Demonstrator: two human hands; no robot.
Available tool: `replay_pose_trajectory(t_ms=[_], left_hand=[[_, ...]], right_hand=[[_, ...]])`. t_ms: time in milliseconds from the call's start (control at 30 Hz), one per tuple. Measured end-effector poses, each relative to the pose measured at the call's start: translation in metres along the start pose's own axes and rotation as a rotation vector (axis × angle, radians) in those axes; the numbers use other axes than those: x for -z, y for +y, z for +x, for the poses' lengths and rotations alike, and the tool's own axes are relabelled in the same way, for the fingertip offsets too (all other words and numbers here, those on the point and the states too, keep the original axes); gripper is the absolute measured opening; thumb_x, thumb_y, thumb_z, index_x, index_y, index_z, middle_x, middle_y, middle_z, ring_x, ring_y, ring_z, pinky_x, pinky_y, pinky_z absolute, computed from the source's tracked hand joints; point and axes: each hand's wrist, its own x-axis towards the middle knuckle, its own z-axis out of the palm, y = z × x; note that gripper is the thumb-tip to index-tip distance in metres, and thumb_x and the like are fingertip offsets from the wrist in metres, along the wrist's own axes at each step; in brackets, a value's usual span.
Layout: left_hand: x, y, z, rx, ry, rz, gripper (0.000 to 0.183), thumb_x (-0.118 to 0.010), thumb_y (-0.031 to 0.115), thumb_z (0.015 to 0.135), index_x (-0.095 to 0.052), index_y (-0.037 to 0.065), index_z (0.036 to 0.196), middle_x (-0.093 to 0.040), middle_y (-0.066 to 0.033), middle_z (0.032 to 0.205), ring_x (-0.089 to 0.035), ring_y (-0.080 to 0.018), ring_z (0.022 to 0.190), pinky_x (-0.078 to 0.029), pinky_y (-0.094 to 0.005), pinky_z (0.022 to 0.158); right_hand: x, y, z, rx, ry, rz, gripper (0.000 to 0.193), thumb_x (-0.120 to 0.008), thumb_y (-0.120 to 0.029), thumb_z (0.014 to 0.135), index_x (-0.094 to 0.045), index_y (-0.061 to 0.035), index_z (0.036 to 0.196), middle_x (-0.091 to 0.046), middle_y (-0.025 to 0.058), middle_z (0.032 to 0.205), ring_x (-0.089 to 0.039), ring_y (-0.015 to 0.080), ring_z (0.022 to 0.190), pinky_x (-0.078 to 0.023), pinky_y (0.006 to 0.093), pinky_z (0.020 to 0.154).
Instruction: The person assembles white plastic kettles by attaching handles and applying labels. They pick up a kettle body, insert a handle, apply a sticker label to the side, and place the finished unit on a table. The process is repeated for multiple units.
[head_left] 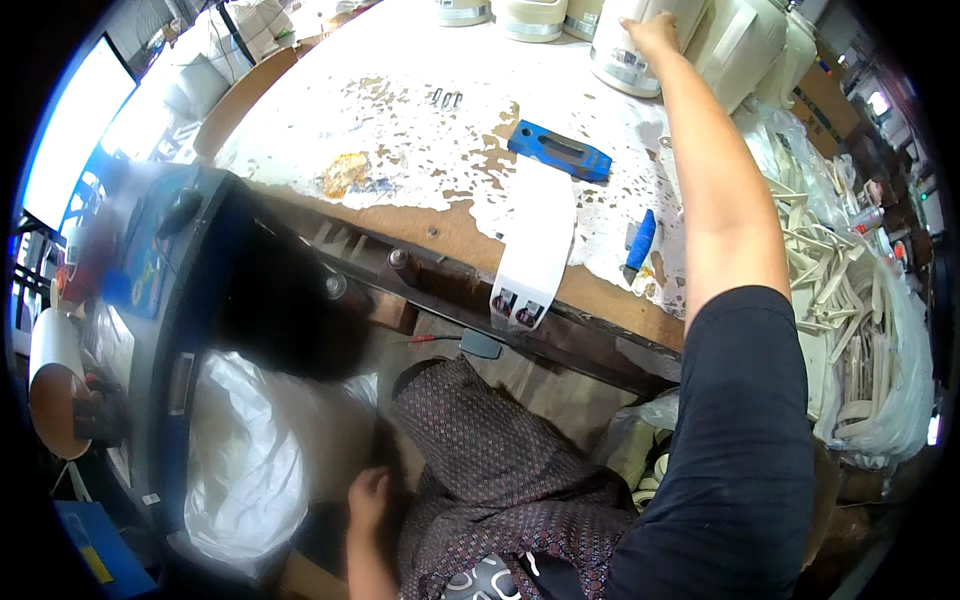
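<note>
At the far right of the surface (290,135), the right hand (655,38) reaches across with the arm stretched out and touches the upper part of a pale container (615,55), which stands upright with a silvery band near its base. How firmly the fingers close on it, I cannot tell. Well apart from it, low and near, the left hand (370,497) hangs beside the patterned cloth (480,430) over the person's lap, its fingers loosely bent; whether it is closed I cannot tell either.

Just right of the touched container stand more cream containers (725,50) with handles, and to its left, along the far edge, another pale container (530,20) stands among similar ones. Nearer, right of the middle, lies a blue tool (557,152) with a long slot. From beside it, a white strip (535,235) runs toward the near edge and hangs over, small dark pictures at its end. Right of the strip lies a blue-handled cutter (642,240). White coating on the surface is worn through to brown in many patches.

On the right, beyond the arm, clear plastic holds a heap of pale curved parts (850,330). Below the near edge sits a grey pedal (480,345); at the near left is a white plastic bag (245,450).
</note>
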Motion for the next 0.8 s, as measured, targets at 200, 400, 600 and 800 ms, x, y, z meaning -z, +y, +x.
replay_pose_trajectory(t_ms=[200,400,600,800], left_hand=[[-0.003,0.01,-0.003,-0.004,-0.031,0.014,0.023,-0.065,0.008,0.087,-0.067,-0.002,0.108,-0.068,-0.016,0.102,-0.067,-0.0258,0.095,-0.051,-0.0331,0.085],[-0.007,0.007,-0.004,-0.08,-0.069,0.068,0.025,-0.066,0.012,0.087,-0.068,0.004,0.111,-0.068,-0.0147,0.103,-0.068,-0.0262,0.093,-0.052,-0.0335,0.082],[-0.002,0.014,-0.019,-0.165,-0.069,0.169,0.027,-0.066,0.016,0.087,-0.067,0.005,0.112,-0.068,-0.0153,0.104,-0.067,-0.0284,0.093,-0.052,-0.0358,0.082],[0.007,0.01,-0.043,-0.076,-0.023,0.111,0.032,-0.065,0.022,0.086,-0.067,0.008,0.114,-0.067,-0.0143,0.112,-0.063,-0.0323,0.103,-0.049,-0.0398,0.089]], right_hand=[[0.1,-0.066,-0.252,0.702,-0.272,0.072,0.035,-0.078,-0.028,0.08,-0.065,-0.0079,0.105,-0.067,0.01,0.104,-0.065,0.0255,0.094,-0.052,0.0356,0.082],[0.165,-0.018,-0.475,0.428,-0.634,-0.055,0.033,-0.078,-0.033,0.076,-0.059,-0.0067,0.079,-0.056,0.0067,0.073,-0.058,0.0254,0.066,-0.049,0.0362,0.062],[0.116,-0.011,-0.497,0.217,-0.393,0.264,0.03,-0.076,-0.013,0.08,-0.047,-0.0044,0.081,-0.054,0.0072,0.073,-0.059,0.0258,0.068,-0.047,0.0358,0.063],[0.12,-0.025,-0.482,-0.068,-0.456,0.463,0.039,-0.067,0.001,0.084,-0.058,-0.0036,0.122,-0.069,0.0037,0.089,-0.064,0.0084,0.083,-0.051,0.0244,0.076]])
